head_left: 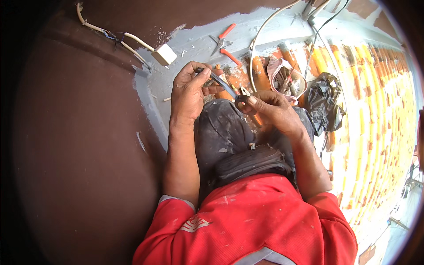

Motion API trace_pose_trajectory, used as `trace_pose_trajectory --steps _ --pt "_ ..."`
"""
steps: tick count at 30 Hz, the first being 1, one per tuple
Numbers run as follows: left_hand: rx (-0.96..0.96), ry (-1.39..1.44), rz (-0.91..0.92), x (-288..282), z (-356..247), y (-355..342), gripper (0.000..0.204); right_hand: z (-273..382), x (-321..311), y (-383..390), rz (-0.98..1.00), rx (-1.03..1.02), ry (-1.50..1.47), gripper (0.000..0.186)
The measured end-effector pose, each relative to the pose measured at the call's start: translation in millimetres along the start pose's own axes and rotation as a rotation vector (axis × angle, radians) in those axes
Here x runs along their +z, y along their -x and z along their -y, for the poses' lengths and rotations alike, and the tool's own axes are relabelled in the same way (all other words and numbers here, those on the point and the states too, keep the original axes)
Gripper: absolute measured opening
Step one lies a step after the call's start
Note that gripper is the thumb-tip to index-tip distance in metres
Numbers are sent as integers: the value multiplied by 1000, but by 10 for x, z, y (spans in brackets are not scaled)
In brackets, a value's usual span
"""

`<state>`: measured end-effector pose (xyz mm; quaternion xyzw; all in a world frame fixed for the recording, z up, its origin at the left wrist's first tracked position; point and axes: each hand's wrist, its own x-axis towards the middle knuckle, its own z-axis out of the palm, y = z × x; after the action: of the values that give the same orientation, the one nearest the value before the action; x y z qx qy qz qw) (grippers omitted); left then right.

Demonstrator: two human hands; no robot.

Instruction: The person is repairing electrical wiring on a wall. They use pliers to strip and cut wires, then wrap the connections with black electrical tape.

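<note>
A strip of black tape (221, 82) is stretched at a slant between my hands. My left hand (191, 88) pinches the strip's upper end between thumb and finger. Lower and to the right, my right hand (274, 110) grips the small dark roll of tape (242, 104), thumb on its edge. Beneath them are my dark, paint-spotted trousers (223, 123), with small tools partly hidden behind the strip and fingers. Beyond my hands, red-handled pliers (227, 31) lie on a grey painted ledge (194, 44).
A brown wall (79, 141) rises on my left, with cables and a white junction box (163, 54). Sloping orange roof tiles (366, 123) spread to the right, bearing an open bag of tools (286, 79) and a crumpled black plastic bag (324, 101). Loose cables (260, 33) run across the top.
</note>
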<state>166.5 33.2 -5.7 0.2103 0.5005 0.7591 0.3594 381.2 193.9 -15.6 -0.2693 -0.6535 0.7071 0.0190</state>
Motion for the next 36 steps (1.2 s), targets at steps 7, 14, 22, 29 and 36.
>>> trace_pose_trajectory --steps 7,14,22,29,36 --pt "6 78 -156 -260 103 -4 5 -344 80 -148 -29 -297 -217 31" --pt "38 52 -147 -475 142 51 4 -525 11 -165 -32 -107 -331 31" --pt "108 115 -200 -530 49 6 2 -327 -29 -108 79 -208 -300 24" --pt "141 211 -205 -701 117 -119 2 -306 -221 -23 -85 -423 -390 30" --pt "202 273 -255 -811 188 -39 3 187 -367 -32 -62 -280 9 33"
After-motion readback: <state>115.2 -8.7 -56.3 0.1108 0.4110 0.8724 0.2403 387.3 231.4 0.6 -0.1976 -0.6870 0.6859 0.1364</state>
